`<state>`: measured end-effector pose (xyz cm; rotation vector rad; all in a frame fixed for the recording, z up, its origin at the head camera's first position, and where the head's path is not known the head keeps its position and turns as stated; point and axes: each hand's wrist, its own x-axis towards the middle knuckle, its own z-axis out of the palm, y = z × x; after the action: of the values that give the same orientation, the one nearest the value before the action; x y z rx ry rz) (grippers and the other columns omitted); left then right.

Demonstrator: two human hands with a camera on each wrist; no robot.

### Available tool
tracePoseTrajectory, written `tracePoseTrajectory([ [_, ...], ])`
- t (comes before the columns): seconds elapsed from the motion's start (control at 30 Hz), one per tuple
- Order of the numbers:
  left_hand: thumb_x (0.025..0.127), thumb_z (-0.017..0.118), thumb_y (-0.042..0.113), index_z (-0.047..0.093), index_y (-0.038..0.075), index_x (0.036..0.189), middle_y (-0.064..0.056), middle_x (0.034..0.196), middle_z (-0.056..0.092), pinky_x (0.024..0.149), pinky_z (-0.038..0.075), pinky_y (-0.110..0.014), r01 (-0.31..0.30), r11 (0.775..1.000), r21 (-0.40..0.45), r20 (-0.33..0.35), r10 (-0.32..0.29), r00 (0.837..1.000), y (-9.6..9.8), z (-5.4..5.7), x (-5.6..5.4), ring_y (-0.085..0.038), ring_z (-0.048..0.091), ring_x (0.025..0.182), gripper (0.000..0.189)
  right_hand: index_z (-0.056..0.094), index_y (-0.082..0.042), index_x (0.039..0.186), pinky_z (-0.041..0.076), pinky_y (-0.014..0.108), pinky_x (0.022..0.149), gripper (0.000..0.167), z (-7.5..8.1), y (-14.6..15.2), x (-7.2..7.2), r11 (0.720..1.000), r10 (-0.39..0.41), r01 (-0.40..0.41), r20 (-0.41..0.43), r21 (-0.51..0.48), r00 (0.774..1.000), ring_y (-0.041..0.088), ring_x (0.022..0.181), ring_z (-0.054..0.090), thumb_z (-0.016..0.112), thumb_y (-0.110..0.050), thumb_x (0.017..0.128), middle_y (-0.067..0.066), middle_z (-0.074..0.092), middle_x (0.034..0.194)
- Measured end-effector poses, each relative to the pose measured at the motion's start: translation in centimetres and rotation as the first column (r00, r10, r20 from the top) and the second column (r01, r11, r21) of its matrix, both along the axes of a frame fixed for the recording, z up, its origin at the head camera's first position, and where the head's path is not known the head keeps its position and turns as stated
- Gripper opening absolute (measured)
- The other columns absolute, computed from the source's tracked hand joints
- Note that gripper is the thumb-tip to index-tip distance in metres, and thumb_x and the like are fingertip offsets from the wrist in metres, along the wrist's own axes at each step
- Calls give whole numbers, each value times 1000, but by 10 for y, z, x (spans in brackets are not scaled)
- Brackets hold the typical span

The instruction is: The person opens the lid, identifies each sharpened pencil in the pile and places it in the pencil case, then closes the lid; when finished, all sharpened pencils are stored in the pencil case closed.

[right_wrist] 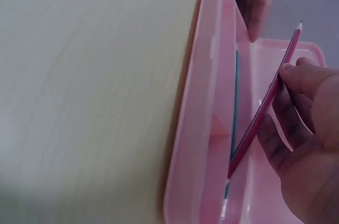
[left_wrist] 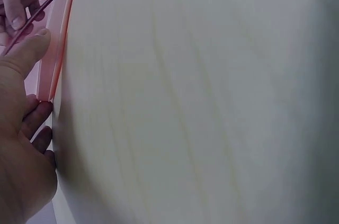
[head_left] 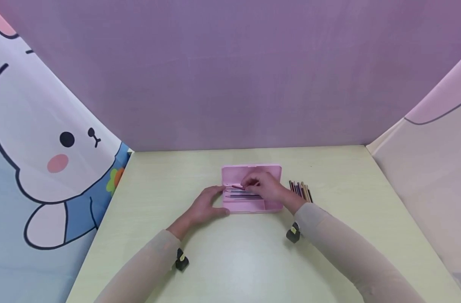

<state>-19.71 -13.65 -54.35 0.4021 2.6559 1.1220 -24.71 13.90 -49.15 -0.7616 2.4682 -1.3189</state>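
A pink pencil case (head_left: 249, 211) lies with its lid (head_left: 230, 172) raised at the back. Several pencils (head_left: 238, 196) lie in its long compartment. With thumb and fingertips, my right hand (head_left: 263, 185) pinches a dark red pencil (right_wrist: 265, 105) over the case. That pencil slants, its sharpened tip up and its other end down in the case, as the right wrist view shows. At the case's left end, my left hand (head_left: 205, 206) holds it between thumb and fingers; in the left wrist view the thumb (left_wrist: 34, 46) touches the pink wall (left_wrist: 53, 60).
A bundle of loose pencils (head_left: 301, 191) lies on the table just right of the case, partly behind the right forearm. The pale wooden table (head_left: 223, 261) ends at a purple wall (head_left: 249, 84), with printed cloths (head_left: 56, 122) at the sides.
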Motion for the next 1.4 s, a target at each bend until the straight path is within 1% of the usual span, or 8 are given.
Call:
tracePoseTrajectory([
  [0.2,82,85,45,40,26,158,-5,163,40,124,28,-57,9,1000,-4,-11,-9,1000,0,1,0,-30,33,151,91,78,-21,106,60,29,87,22,-6,0,-1,999,-9,9,-2,47,1000,14,96,68,75,-5,92,-6,73,104],
  [0.3,82,84,45,40,25,158,-5,163,40,124,28,-56,10,1000,-14,-14,-10,1000,0,1,1,-30,34,151,90,78,-18,106,60,30,88,20,-6,-3,-1,997,12,-9,-40,72,999,14,97,67,75,-4,92,-5,73,103],
  [0.47,82,84,45,41,27,158,-4,163,40,124,28,-56,2,1000,-16,-11,-2,1000,0,0,1,-29,33,152,89,78,-14,105,60,27,89,16,-9,-8,1,986,54,-38,-97,163,994,11,97,67,75,-5,92,-4,75,102],
  [0.6,83,84,46,41,27,158,-3,163,40,124,29,-55,-2,1000,-19,-4,2,1000,1,1,1,-28,33,152,89,78,-14,105,59,24,87,15,-11,-9,3,976,63,-43,-89,213,994,9,95,67,76,-7,92,-5,75,102],
  [0.87,82,85,45,42,27,157,-4,163,40,124,29,-56,-7,1000,-1,-2,7,1000,0,3,3,-29,33,152,89,78,-12,106,60,29,91,18,-15,-1,0,996,43,-40,-34,77,998,13,98,71,78,-5,90,-3,76,102],
  [1.03,82,84,46,41,28,158,-4,164,39,124,28,-57,-5,1000,1,1,5,1000,0,3,3,-29,32,152,89,78,-13,107,60,29,92,18,-17,6,-4,998,34,-32,-38,60,999,12,98,71,77,-6,90,-4,77,103],
  [1.23,82,85,45,41,27,158,-4,164,39,124,28,-58,-7,1000,6,1,7,1000,0,4,5,-30,32,152,89,77,-8,110,61,31,89,21,-3,16,-2,999,1,1,-47,33,999,17,96,72,78,-5,89,2,78,103],
  [1.4,82,85,42,42,23,158,-5,162,42,125,27,-55,11,1000,0,-25,-11,1000,0,5,4,-30,34,151,89,78,-4,109,62,32,85,20,8,33,-2,1000,-11,12,-108,6,994,19,93,71,76,-1,90,4,78,101],
])
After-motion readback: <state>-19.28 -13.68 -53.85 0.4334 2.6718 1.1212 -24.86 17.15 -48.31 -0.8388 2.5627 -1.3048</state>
